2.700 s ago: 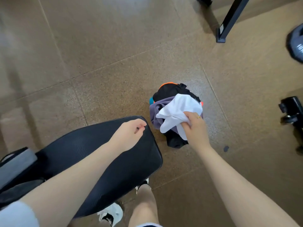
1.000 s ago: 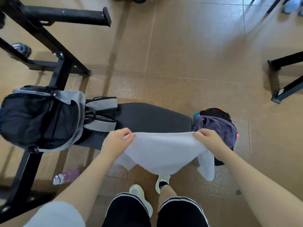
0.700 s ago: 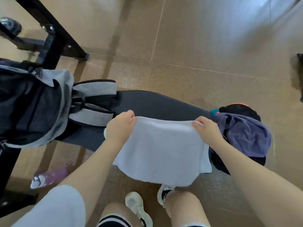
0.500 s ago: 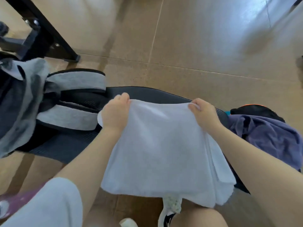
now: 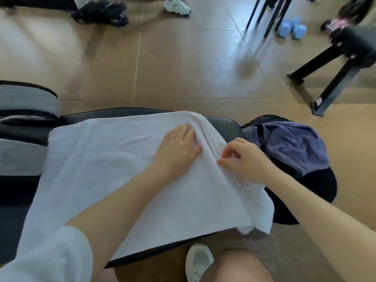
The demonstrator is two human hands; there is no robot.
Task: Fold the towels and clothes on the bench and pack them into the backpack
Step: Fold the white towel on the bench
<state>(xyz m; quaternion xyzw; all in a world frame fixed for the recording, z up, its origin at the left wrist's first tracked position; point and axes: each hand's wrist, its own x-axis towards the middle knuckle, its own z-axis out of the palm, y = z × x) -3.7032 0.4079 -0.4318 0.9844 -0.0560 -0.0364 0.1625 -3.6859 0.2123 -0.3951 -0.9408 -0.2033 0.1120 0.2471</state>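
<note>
Lowered from mid-air, the towel now lies spread over the bench at frame centre. Left hand presses it flat, fingers straight; right hand pinches its right edge. Backpack sits far left.

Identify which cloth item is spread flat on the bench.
The white towel, under both hands, left hand flat on it. The purple garment and the black one lie bunched in a heap beside the bench's right end.

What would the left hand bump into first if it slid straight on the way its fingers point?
Probably the raised fold of the white towel just beyond the left hand; depth is unclear.
</note>
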